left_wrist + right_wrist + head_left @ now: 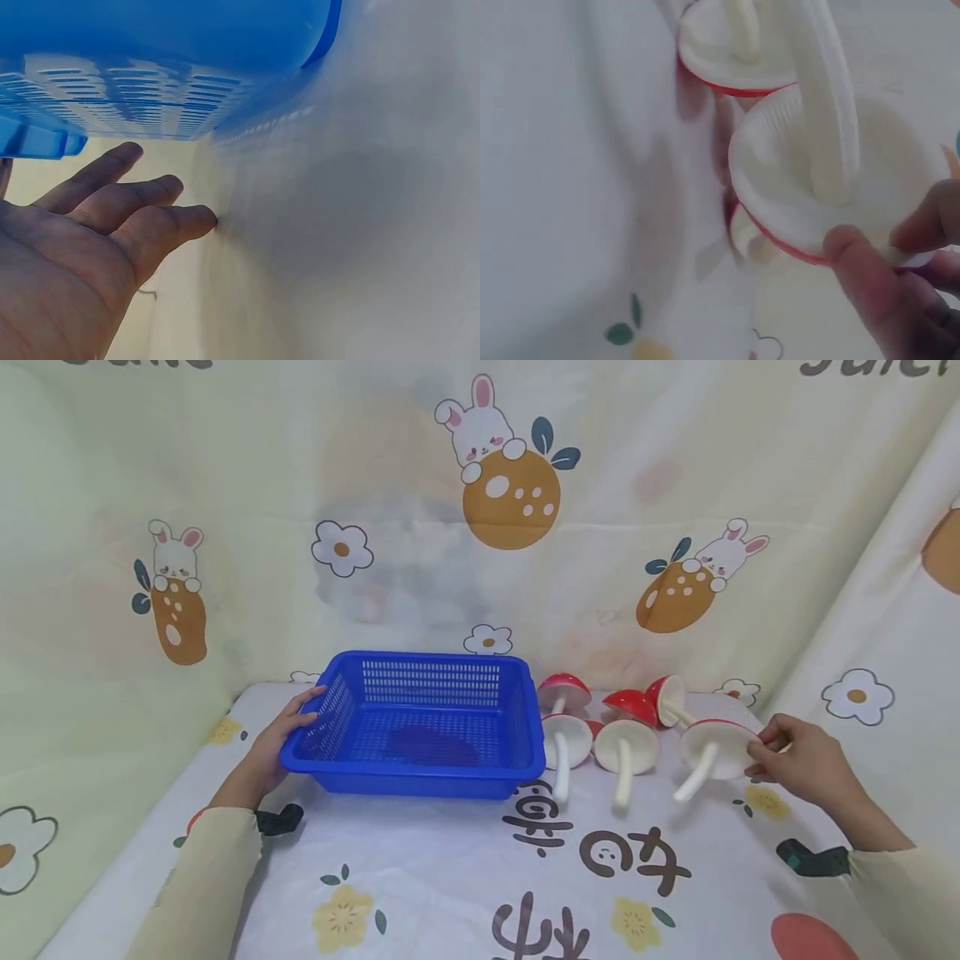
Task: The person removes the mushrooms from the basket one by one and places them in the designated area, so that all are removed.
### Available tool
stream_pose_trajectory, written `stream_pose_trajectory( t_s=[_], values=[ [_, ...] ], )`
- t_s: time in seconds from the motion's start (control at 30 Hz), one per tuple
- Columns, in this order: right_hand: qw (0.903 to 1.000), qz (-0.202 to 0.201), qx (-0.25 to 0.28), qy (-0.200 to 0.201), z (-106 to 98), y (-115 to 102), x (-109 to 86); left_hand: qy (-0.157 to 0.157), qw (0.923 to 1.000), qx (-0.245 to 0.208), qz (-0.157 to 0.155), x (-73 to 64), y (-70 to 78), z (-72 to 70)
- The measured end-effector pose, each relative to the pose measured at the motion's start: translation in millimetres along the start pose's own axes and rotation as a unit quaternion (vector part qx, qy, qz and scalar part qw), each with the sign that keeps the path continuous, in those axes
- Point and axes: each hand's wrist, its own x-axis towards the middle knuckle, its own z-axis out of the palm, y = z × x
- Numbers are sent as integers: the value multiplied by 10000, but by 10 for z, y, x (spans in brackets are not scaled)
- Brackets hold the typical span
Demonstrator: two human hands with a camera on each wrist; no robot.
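Observation:
A blue plastic basket (427, 783) with slotted walls stands at the table's middle left, nothing visible inside. My left hand (281, 735) touches its left rim; in the left wrist view, straight, spread fingers (124, 184) lie beside the slotted wall. Right of the basket, my right hand (806, 760) pinches the cap edge of a toy mushroom (723, 756) with a red top, pale underside and long curved stem. The right wrist view shows the thumb and fingers at the rim of this mushroom (780, 172), its underside facing the camera.
Several similar mushrooms (626, 747) lie between the basket and my right hand, some partly behind others. A white printed tablecloth (420, 877) covers the table. A cream curtain (405, 468) with rabbits and flowers hangs behind and along the sides.

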Motion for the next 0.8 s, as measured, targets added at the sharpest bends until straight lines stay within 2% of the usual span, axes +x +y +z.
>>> stream_pose_trajectory(
  t_s=[0.33,0.53,0.8],
  values=[
    [9996,-82,-159,-233,268,18,45,19,10000,51,48,-40,52,-80],
    [9991,-57,-381,-178,323,-32,85,62,10000,51,31,-60,54,-98],
    [9968,-24,-789,-151,332,-46,49,-95,9996,234,139,-43,97,-153]
  ],
)
